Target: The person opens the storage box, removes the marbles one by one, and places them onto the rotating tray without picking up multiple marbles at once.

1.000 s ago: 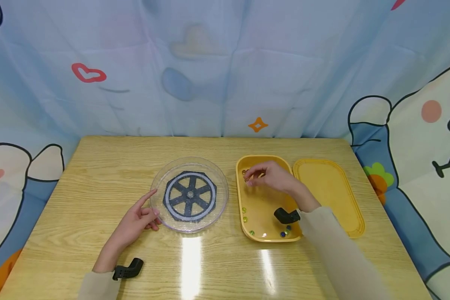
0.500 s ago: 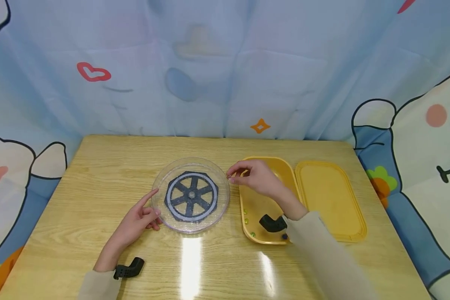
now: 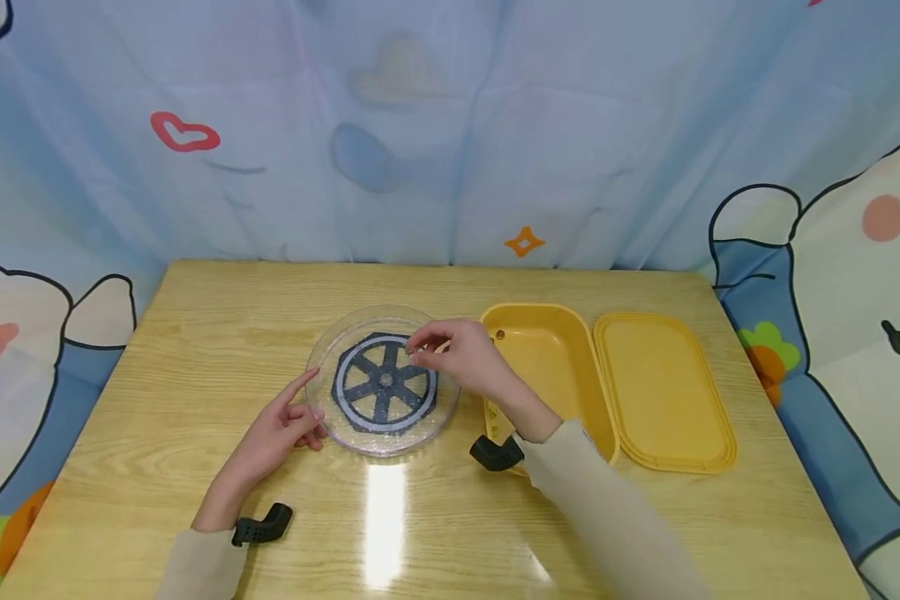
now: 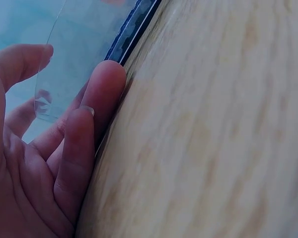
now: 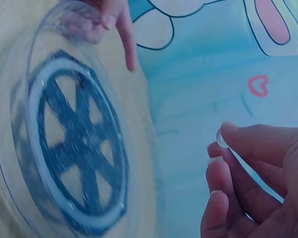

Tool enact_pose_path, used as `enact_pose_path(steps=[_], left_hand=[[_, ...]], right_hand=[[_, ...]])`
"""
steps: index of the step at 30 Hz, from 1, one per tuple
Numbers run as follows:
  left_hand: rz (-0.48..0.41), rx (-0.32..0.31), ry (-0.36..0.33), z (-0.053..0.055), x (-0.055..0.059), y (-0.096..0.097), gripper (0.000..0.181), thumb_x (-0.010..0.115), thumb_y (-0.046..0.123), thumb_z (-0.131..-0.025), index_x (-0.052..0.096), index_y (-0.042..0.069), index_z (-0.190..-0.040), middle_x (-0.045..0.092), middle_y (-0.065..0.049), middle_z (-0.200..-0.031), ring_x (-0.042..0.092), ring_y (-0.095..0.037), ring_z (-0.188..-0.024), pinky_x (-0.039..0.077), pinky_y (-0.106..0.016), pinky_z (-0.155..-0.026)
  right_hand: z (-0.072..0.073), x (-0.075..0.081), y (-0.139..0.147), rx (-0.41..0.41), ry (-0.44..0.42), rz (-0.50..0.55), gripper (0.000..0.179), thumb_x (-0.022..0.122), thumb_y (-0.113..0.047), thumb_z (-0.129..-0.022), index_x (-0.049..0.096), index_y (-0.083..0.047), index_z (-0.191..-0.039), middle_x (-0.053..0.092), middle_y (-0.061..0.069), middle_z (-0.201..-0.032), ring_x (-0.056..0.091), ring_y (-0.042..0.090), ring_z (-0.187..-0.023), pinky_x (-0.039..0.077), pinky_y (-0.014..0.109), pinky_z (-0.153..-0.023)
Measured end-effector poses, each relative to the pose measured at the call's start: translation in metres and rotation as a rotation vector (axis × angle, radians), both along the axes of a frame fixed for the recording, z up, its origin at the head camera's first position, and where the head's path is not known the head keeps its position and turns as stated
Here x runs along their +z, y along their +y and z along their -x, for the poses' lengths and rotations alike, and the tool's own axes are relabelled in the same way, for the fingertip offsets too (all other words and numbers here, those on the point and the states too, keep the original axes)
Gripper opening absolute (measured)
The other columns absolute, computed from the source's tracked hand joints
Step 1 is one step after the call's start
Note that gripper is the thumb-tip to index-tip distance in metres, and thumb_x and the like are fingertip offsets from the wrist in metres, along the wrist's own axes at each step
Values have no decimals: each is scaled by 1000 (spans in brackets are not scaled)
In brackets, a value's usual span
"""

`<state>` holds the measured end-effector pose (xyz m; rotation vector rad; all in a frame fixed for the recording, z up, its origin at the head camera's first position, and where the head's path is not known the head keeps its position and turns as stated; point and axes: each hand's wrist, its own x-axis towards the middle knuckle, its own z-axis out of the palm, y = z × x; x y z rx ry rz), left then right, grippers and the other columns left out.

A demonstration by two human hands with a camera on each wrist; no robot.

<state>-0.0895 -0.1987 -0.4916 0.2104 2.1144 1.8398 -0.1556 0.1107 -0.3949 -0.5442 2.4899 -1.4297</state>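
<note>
A clear round dish (image 3: 386,446) with a raised rim lies on the table, a dark six-spoked wheel shape with a pale ring (image 3: 385,380) at its middle. My left hand (image 3: 279,433) touches its left rim, index finger stretched along the edge and the other fingers loosely bent. Over the right part of the wheel, my right hand (image 3: 461,358) pinches a small amber-brown bead (image 3: 411,353) between thumb and index finger. The fingertips mostly hide this bead. In the right wrist view the right hand's fingers (image 5: 221,171) stand above the dish level.
Right of the dish stands a yellow tray (image 3: 555,367) with a brown bead (image 3: 500,334) in its far left corner and yellow-green beads (image 3: 493,414) near its left wall. The right forearm covers its near part. A flat yellow lid (image 3: 667,392) lies beside it.
My right hand has moved left from inside the yellow tray, across its rim, to above the dish with the bead pinched. My left hand stays at the dish's rim.
</note>
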Motion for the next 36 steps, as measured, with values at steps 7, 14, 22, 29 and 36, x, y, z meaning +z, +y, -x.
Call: enact_pose_path(steps=[7,14,22,29,36], left_hand=[[-16,-5,14,3,-1,2,66,56,8,-102,24,17,-159,67,-21,-85,68,-27,-72,59,-37,-69],[-37,-15,8,5,2,3,67,56,8,-102,23,18,-160,66,-23,-86,67,-28,-74,59,-36,-70],[-30,-7,5,5,1,2,66,56,7,-102,24,17,-159,66,-23,-85,68,-28,-73,59,-36,-69],[-28,-2,4,3,-1,0,66,56,7,-102,24,17,-159,66,-23,-85,68,-27,-75,59,-37,-70],[-5,3,6,2,-1,-1,66,56,9,-102,24,18,-159,67,-20,-84,68,-28,-73,59,-37,-69]], right_hand=[[-2,-9,-17,-4,4,-30,14,76,-14,-90,76,-9,-103,70,-3,-94,61,15,-82,52,29,-64],[-3,-15,-25,-19,-41,-60,13,77,-13,-89,76,-11,-102,69,-3,-92,62,14,-82,51,29,-63],[-3,-16,-27,-19,-60,-47,20,76,-13,-90,76,-6,-108,70,-1,-100,64,23,-90,51,30,-65],[1,-11,-19,-44,-92,-38,22,75,-16,-91,76,-7,-111,70,0,-103,64,25,-94,53,31,-70],[11,-4,3,-89,-85,-40,18,73,-15,-93,77,-12,-110,71,1,-104,65,22,-90,54,33,-75]])
